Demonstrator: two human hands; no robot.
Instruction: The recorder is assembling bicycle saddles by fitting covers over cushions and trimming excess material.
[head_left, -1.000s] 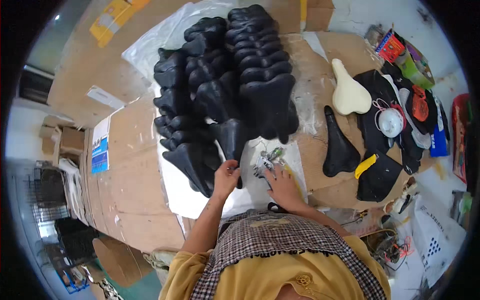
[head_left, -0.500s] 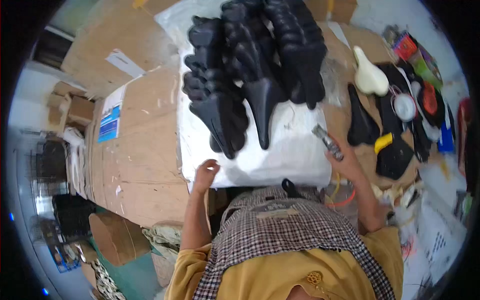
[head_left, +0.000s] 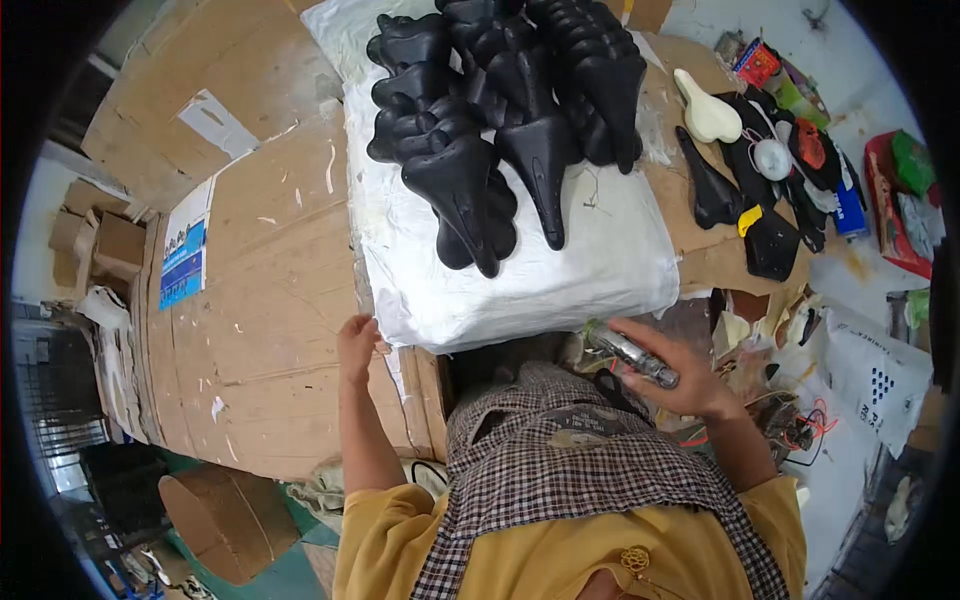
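Black bicycle saddles (head_left: 450, 180) lie in overlapping rows on a white cloth-covered pad (head_left: 560, 290), noses toward me. My right hand (head_left: 690, 378) is closed around a silver, tube-shaped tool (head_left: 635, 355) with a greenish end, held low beside the pad's near right edge, in front of my apron. What kind of tool it is, I cannot make out. Beside the near left corner of the pad hovers my left hand (head_left: 358, 347), its fingers loosely bent and nothing visible in them. Neither hand touches a saddle.
Cardboard (head_left: 270, 300) covers the bench on the left. To the right lie a cream saddle (head_left: 710, 112), a single black saddle (head_left: 710, 185), black pieces and a white round object (head_left: 772, 159). A red tray (head_left: 890, 220) stands farther right. Orange cords (head_left: 825, 420) hang below.
My right hand has drawn back toward my body with the silver tool, off the pad. My left hand has moved left, away from the pad's front edge. The view has shifted slightly.
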